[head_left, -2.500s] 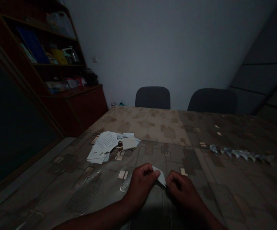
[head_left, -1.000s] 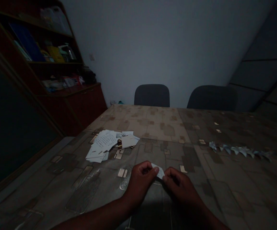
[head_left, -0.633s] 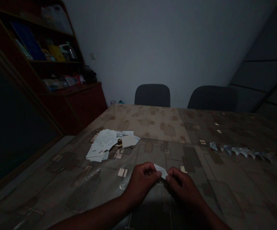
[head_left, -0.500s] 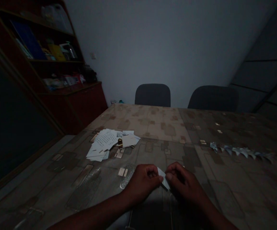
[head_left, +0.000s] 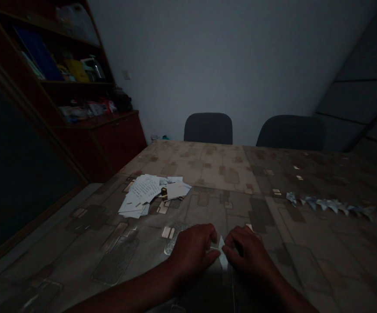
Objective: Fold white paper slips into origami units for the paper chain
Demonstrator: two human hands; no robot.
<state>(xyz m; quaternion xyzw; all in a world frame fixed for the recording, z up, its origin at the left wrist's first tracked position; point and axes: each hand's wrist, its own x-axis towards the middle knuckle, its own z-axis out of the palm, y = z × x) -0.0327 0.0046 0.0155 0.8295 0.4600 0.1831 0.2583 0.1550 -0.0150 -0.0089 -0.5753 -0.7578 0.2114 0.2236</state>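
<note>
A small folded piece of paper (head_left: 223, 261) is between my two hands, above the near part of the table. My left hand (head_left: 196, 245) pinches its left side with thumb and fingers. On the other side, my right hand (head_left: 245, 247) has its thumb and forefinger closed on the paper too. Only a narrow pale strip with pointed ends shows; my fingers hide the rest. Farther off to the left lies a loose pile of paper sheets (head_left: 143, 191), some printed with text. A row of folded paper pieces (head_left: 330, 205) stretches along the table at the right.
A patterned cloth covers the table (head_left: 204, 167). Two dark chairs (head_left: 208, 128) stand at its far edge, against a pale wall. To the left rises a reddish cabinet (head_left: 113, 139) with crowded shelves. The room is dim.
The paper has turned from a slanted flat face to a narrower, more upright shape. My hands have shifted slightly, and both still grip it. The pile and the row have stayed put.
</note>
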